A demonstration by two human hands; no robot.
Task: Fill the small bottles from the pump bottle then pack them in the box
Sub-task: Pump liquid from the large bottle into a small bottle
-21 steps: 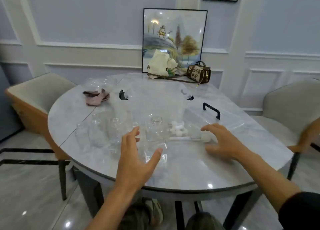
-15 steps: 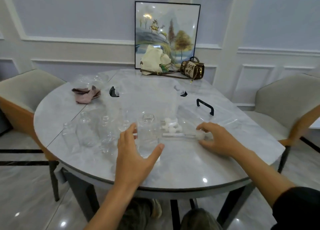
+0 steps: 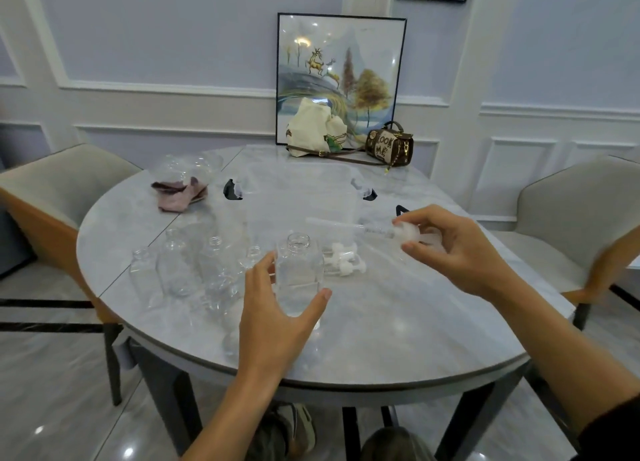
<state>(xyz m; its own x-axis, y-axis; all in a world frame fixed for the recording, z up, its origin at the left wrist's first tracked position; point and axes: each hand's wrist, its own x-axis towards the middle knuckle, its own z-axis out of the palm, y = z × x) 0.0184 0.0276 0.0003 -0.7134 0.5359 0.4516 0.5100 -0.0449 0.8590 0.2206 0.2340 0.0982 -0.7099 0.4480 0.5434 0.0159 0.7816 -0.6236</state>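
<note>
Marble table (image 3: 398,322), small bottles (image 3: 180,270) clustered left. I've got the left hand (image 3: 277,308) wrapped round the open pump bottle (image 3: 298,273) at centre now; right hand (image 3: 450,249) has just lifted the pump head (image 3: 405,233) clear, pinched in its fingers, so I reckon refitting comes before any filling

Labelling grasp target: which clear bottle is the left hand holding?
The large square clear bottle, open-necked, the left hand curled round it. The smaller clear bottles stand untouched to its left.
</note>
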